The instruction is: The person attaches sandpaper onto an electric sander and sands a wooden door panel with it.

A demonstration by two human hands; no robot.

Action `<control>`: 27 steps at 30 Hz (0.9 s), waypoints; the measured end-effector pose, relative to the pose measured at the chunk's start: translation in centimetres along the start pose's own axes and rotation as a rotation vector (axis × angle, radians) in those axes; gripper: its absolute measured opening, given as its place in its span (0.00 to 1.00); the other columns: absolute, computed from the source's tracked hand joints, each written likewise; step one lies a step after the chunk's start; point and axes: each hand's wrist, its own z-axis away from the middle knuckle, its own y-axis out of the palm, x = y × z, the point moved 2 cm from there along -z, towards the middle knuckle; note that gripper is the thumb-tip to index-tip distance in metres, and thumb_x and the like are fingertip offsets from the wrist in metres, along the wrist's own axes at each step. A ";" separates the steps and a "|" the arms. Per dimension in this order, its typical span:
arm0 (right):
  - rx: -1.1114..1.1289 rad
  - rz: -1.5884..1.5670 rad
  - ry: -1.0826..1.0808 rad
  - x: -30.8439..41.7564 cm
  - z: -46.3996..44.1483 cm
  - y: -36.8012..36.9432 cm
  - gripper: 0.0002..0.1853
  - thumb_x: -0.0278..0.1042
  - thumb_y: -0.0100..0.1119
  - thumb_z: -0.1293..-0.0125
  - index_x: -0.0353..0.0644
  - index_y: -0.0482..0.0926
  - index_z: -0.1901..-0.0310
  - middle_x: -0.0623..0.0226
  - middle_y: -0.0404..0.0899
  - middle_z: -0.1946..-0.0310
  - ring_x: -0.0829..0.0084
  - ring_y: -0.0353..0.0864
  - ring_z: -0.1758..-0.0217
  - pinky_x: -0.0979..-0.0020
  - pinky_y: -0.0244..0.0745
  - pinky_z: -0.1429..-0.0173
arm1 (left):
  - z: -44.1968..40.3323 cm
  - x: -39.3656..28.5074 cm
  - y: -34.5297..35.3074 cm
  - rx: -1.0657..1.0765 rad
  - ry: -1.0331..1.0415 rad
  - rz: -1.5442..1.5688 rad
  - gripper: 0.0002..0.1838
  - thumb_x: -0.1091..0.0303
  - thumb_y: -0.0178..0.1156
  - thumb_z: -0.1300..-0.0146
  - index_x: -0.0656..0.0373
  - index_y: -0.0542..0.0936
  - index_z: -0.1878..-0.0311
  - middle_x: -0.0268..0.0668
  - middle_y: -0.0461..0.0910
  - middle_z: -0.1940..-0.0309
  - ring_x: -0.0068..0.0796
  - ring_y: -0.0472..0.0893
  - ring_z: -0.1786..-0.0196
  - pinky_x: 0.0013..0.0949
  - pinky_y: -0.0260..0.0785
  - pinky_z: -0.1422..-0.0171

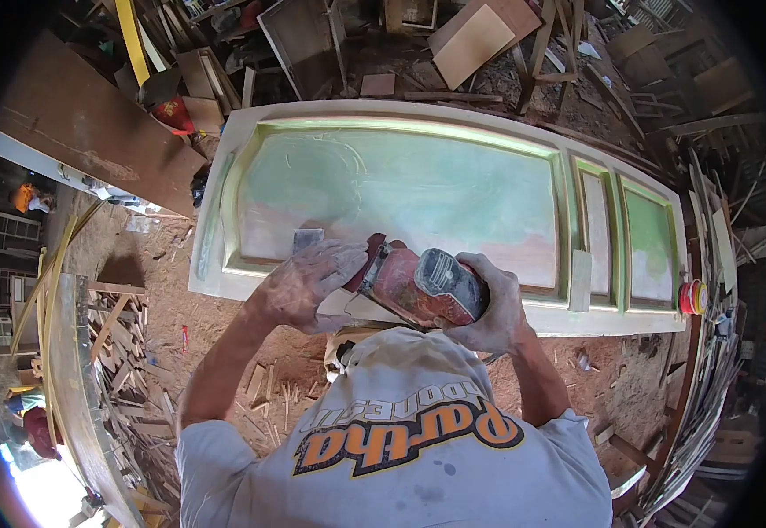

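Note:
A panelled wooden door point(401, 189) lies flat, its recessed panels coated in pale green with whitish and pinkish patches. Over its near edge is a red and black power sander point(414, 283). My right hand point(493, 304) is wrapped round the sander's rear end. Dusty with white powder, my left hand point(313, 283) reaches to the sander's front end, its fingers close together against the red part. A small grey block point(307, 238) rests on the door just beyond my left hand. Another flat pale piece point(580, 280) lies across the door's near frame.
Round tape-like rolls point(693, 297) sit at the door's right end. Wood scraps point(128, 352) cover the ground at left, beside a long plank point(84, 378). Boards point(480, 44) and frames stand behind the door. A person in orange point(26, 198) is far left; stacked strips point(709, 378) line the right.

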 end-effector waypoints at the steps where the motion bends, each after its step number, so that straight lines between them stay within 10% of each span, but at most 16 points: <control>1: 0.004 -0.003 0.009 0.0 0.0 0.0 0.44 0.30 0.86 0.58 0.34 0.82 0.34 0.51 0.94 0.52 0.61 0.97 0.48 0.62 0.90 0.40 | 0.0 0.0 0.0 -0.002 -0.002 -0.002 0.55 0.40 0.80 0.38 0.58 0.71 0.13 0.46 0.74 0.15 0.52 0.74 0.16 0.56 0.64 0.09; 27: 0.047 -0.053 0.051 0.1 1.5 0.1 0.45 0.31 0.87 0.60 0.34 0.82 0.33 0.47 0.93 0.48 0.55 0.97 0.44 0.60 0.89 0.37 | 0.4 -2.3 -1.0 0.099 0.047 -0.127 0.56 0.55 0.86 0.44 0.67 0.70 0.16 0.54 0.73 0.16 0.53 0.74 0.15 0.56 0.65 0.07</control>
